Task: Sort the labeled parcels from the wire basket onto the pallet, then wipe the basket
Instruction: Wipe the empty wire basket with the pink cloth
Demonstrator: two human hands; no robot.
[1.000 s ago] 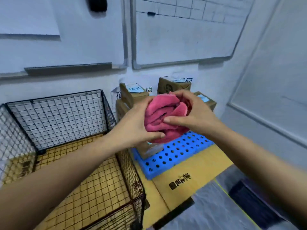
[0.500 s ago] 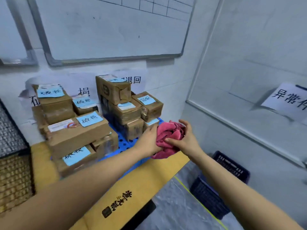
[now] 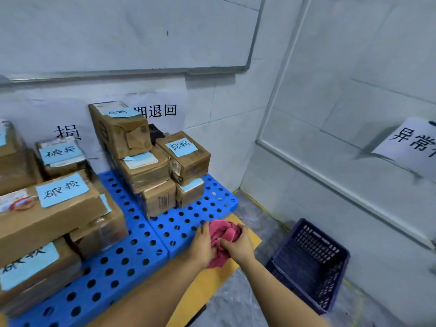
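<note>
The pink cloth (image 3: 224, 236) is bunched into a loose wad with no clear long axis. Its bulk sits uppermost, over the near right corner of the blue pallet (image 3: 188, 223), and a short tail hangs down between the two wrists.

The left hand (image 3: 203, 244) holds the wad's left side with the palm against it and the fingers curled in behind the folds, where their tips are hidden. The right hand (image 3: 238, 246) grips the right side with fingers wrapped over the top and thumb pressed into the fabric from the front. Both hands are closed round the cloth and touch nothing else.

The parcels stand on the pallet in two stacks, with their blue paper labels (image 3: 62, 192) facing up. The left stack (image 3: 54, 213) has a long carton on top, lying with its length running across the view and rising slightly to the right. The right stack (image 3: 146, 166) is taller and sits near the wall, with its top box tilted.

The pallet rests on a yellow board (image 3: 212, 282). A dark blue crate (image 3: 309, 263) stands on the grey floor (image 3: 236, 308) to the right, apart from the pallet. A whiteboard (image 3: 129, 31) hangs on the wall above the parcels.
</note>
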